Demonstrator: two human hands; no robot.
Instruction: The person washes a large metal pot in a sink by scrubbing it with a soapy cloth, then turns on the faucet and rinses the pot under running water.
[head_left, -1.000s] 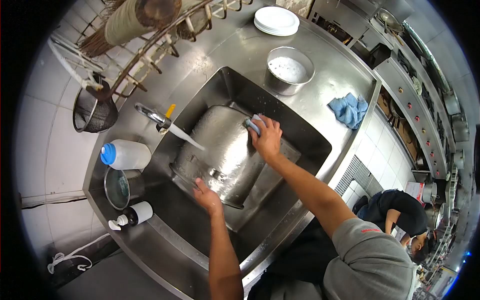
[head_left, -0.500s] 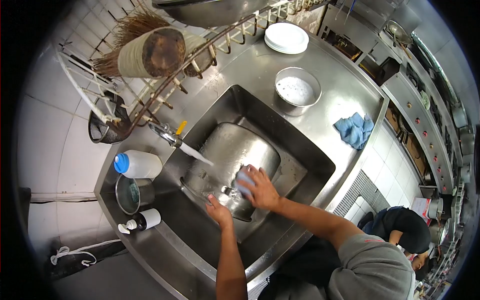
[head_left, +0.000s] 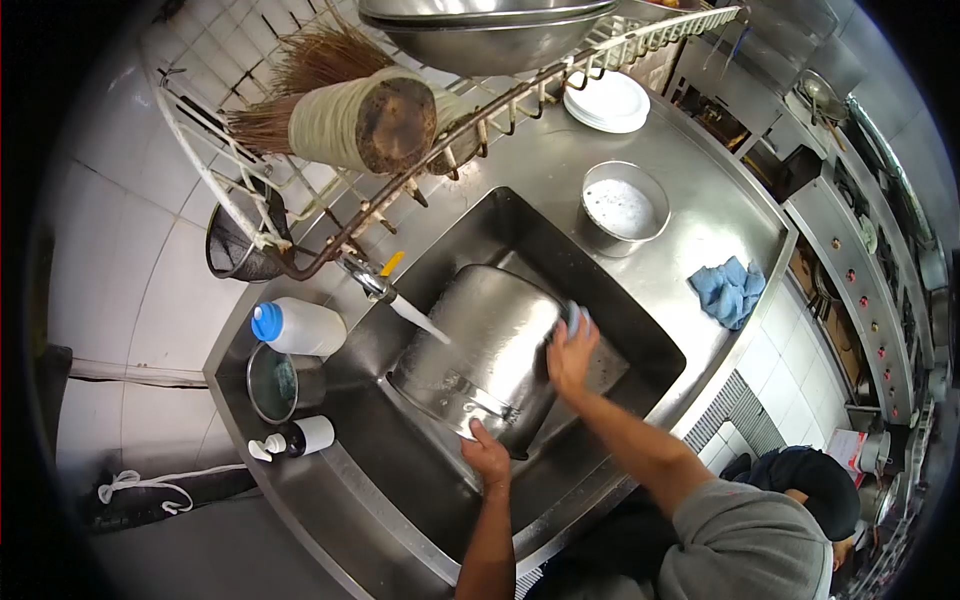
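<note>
A large stainless steel pot [head_left: 484,335] lies tilted on its side in the sink [head_left: 400,490], its outer wall wet. A stream of water from the faucet [head_left: 368,280] runs onto it. My left hand [head_left: 487,458] holds the pot at its near lower edge, thumb on the metal and the other fingers partly hidden. At the pot's right side, my right hand [head_left: 571,356] presses a bluish-grey sponge [head_left: 574,318] against the wall. The fingers are bent over the sponge and cover most of it.
On the right counter are a pot of suds [head_left: 620,208], a blue cloth [head_left: 727,291] and white plates [head_left: 606,102]. A white bottle [head_left: 300,327], a metal container [head_left: 272,384] and a pump bottle [head_left: 300,437] line the left edge. A wire rack [head_left: 365,228] hangs overhead. Another person [head_left: 800,485] bends at lower right.
My right hand has slid the sponge from near the pot's handle to its right side. The pot appears turned slightly, with my left hand still at its lower edge. The whole view has shifted.
</note>
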